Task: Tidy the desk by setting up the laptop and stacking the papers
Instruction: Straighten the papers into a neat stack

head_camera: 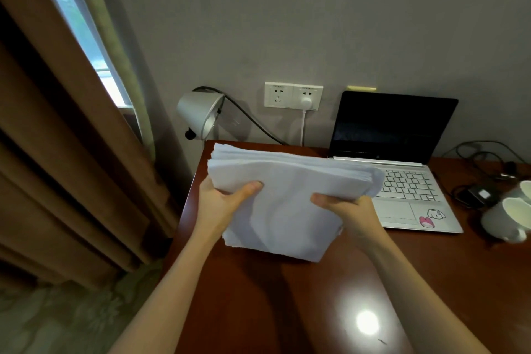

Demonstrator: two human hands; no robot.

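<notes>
A brown curtain [66, 152] hangs far left of the laptop [402, 169], and a grey lamp [201, 115] leans at the bench's [258, 296] back corner. Left of the laptop, the stack of papers [287, 195] is held above the bench, tilted, its near edge low. The left hand [221, 204] has its grip around the stack's left side, thumb on top; the right hand [350, 210] grips the right side likewise, just before the laptop's keyboard. The laptop stands open against the wall, screen dark. Right of it sit two white mugs [508, 218] and cables [477, 192].
</notes>
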